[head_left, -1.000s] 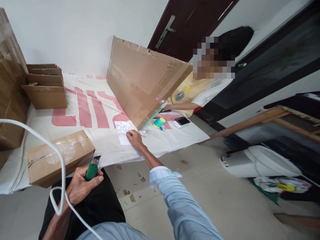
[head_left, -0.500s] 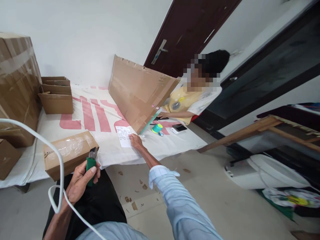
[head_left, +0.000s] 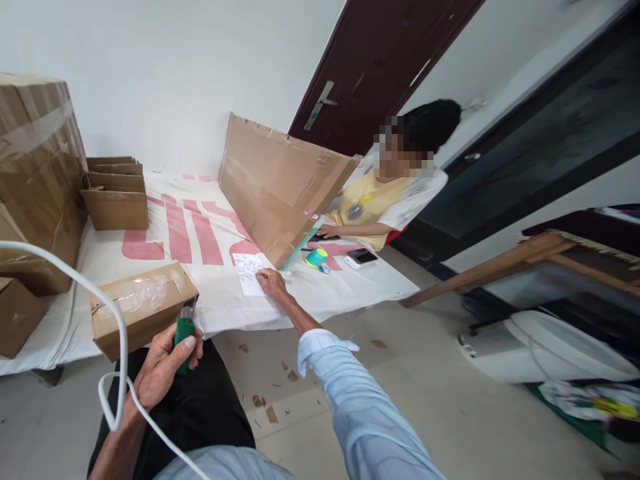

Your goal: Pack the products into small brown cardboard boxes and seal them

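Left hand (head_left: 166, 360) wraps the green handle of a cutter (head_left: 184, 333), thumb along it, blade up; blade looks exposed, just beside the near right end of the taped box (head_left: 145, 300) in this view. Can't tell if it touches. Right hand (head_left: 273, 283) has fingers bunched at the right edge of the printed sheet (head_left: 251, 285), which lies flat on the surface (head_left: 220, 313); can't tell if it's pinching or only pressing. Main risk, my read: a stray left swing nicks the box, the leg below or the right forearm, since the blade is bare. Second: the white cable (head_left: 123, 343) loops in front of the left forearm, so it could snag and jerk the wrist. Third: a careless drag would crease the sheet, or knock the cardboard panel (head_left: 285, 190) standing just beyond the right fingers.
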Motion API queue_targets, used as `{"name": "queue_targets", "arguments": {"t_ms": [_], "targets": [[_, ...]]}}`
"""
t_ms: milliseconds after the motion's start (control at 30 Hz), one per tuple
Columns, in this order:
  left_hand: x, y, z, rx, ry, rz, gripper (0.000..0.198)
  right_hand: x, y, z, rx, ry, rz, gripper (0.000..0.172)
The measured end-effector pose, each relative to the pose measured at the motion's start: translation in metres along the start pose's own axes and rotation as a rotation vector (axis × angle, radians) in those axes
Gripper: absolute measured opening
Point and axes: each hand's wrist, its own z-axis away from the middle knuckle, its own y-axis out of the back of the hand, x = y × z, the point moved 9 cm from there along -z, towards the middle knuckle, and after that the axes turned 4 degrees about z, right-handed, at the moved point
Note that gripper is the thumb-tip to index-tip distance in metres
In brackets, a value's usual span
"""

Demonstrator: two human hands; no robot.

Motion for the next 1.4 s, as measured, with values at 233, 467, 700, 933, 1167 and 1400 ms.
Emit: {"name": "queue_targets", "arguments": {"t_ms": [233,467,700,933,1167,1400], "targets": [[-0.007,-0.002,-0.004,-0.006,0.007,0.014,0.051,0.007,-0.006,-0.005,-0.021,0.011,-0.008,0.021],[-0.004,-0.002,-0.002,-0.007,-0.006,0.004,0.05,0.003,-0.004,0.002,0.019,0.033,-0.007,0.015],[-0.001,0.0,-0.002,-0.015,-0.027,0.032,0.047,-0.014,0.01,0.017,0.116,0.056,-0.049,0.011],[0.001,0.01,0.001,0.04,-0.111,0.065,0.04,-0.043,0.05,0.047,0.252,0.031,-0.154,0.016],[-0.003,0.008,0.007,0.143,-0.153,0.057,0.039,-0.197,0.069,0.165,-0.028,0.394,-0.516,0.028],[0.017,-0.004,0.019,0.175,-0.252,-0.036,0.05,-0.3,0.077,0.236,0.023,0.642,-0.509,0.048]]}}
